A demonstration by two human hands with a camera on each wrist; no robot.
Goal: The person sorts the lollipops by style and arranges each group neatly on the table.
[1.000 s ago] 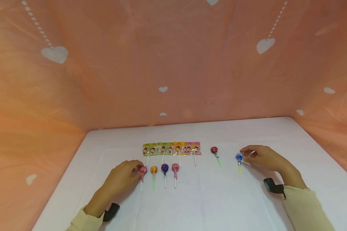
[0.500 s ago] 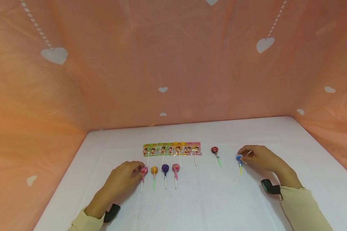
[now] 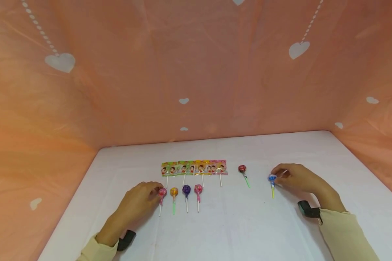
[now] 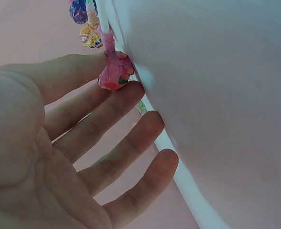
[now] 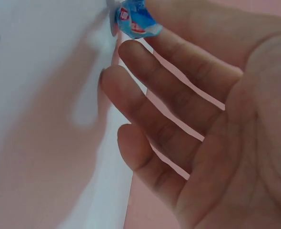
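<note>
My left hand pinches the head of a pink lollipop between thumb and fingers, at the left end of the front row; its white stick points toward me. The left wrist view shows the pink wrapper at the fingertips, other fingers spread. Farther right, my right hand pinches a blue lollipop with a yellow stick by its head. In the right wrist view the blue wrapper sits by the thumb, partly cut off by the frame, while the remaining fingers are loosely bent.
Beside the left hand's lollipop lie a yellow one, a purple one and another pink one. Behind them is a row of flat-packed lollipops. A red lollipop lies between that row and my right hand. Orange cloth walls the table.
The blue lollipop shifted slightly right with my right hand; its stick tilted, then came back nearly straight. My left hand stays at the pink lollipop.
</note>
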